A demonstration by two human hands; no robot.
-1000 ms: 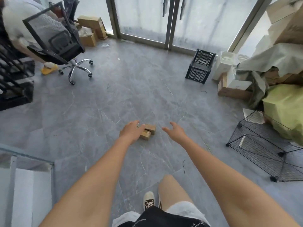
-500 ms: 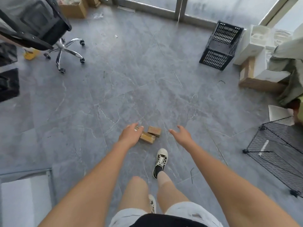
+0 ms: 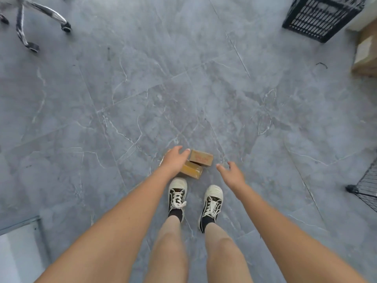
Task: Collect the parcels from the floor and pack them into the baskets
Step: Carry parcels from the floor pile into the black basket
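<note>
Two small brown boxes point(image 3: 195, 163) sit on the floor point(image 3: 142, 88) — left hand point(image 3: 175, 160) over them, right hand point(image 3: 231, 173) beside, both open, holding nothing.

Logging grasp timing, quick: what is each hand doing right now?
Left hand: open, fingers spread over the small cardboard parcels, holding nothing yet.
Right hand: open, empty, beside the parcels.

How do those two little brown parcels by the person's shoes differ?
The far parcel shows in full, with faint red print on top; the near parcel is yellower, glossier, and partly hidden under the left hand. Both are small boxes on the floor, side by side.
</note>
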